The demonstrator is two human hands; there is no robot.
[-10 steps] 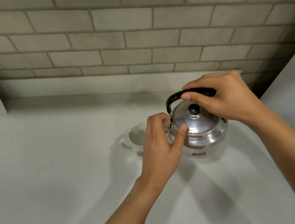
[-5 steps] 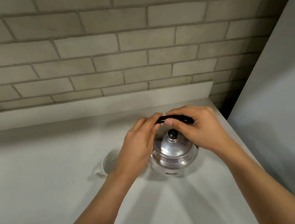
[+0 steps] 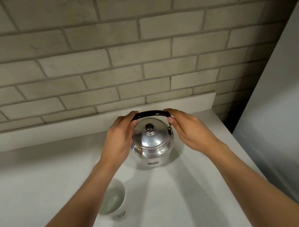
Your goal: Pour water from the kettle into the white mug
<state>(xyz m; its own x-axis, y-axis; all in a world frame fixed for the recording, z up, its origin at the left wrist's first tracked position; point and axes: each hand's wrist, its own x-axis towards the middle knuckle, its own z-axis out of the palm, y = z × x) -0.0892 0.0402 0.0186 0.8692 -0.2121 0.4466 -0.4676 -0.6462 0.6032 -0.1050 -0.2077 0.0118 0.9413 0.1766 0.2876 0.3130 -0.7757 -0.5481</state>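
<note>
A shiny steel kettle (image 3: 153,144) with a black arched handle and a black lid knob stands upright on the white counter near the back wall. My left hand (image 3: 118,141) curls against the kettle's left side, fingertips on the left end of the handle. My right hand (image 3: 189,130) sits at the kettle's right side, thumb and fingers pinching the right end of the handle. The white mug (image 3: 114,203) stands nearer to me and to the left, partly hidden by my left forearm. Water shows inside it.
The white counter (image 3: 39,191) runs leftward and ends at a low white upstand below a grey brick wall (image 3: 116,59). A tall white panel (image 3: 292,109) rises at the right, close to the counter's right edge.
The view has pulled back, so the mug now lies closer to me than the kettle. My hands have spread from the handle's middle to its two ends. The kettle rests on the counter.
</note>
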